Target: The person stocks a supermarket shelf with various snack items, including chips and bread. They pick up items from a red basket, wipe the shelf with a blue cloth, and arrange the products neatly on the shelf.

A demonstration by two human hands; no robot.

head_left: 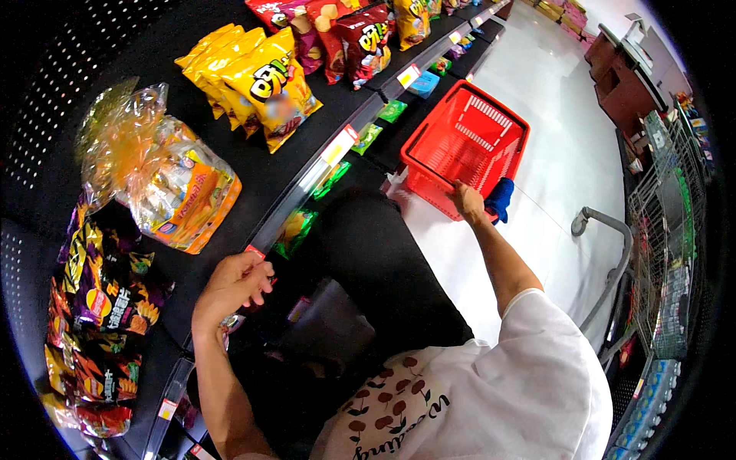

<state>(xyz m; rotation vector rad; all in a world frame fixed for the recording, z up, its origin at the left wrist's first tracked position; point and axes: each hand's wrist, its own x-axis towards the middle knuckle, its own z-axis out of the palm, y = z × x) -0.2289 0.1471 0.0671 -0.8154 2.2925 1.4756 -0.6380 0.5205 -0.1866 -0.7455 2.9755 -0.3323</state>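
My right hand grips the near rim of a red plastic shopping basket, its inside turned up to view. A dark blue cloth hangs beside that hand at the basket's corner. My left hand is at the front edge of a black shelf, fingers curled by the clear price rail and a red label. Whether those fingers pinch anything is hidden. Nearest to it on the shelf stands a clear-wrapped bundle of snacks with an orange band.
Yellow snack bags and dark red ones line the shelf. Black chip bags stand at left. Green packets lie on the shelf below. Across the white floor are a metal cart and a brown counter.
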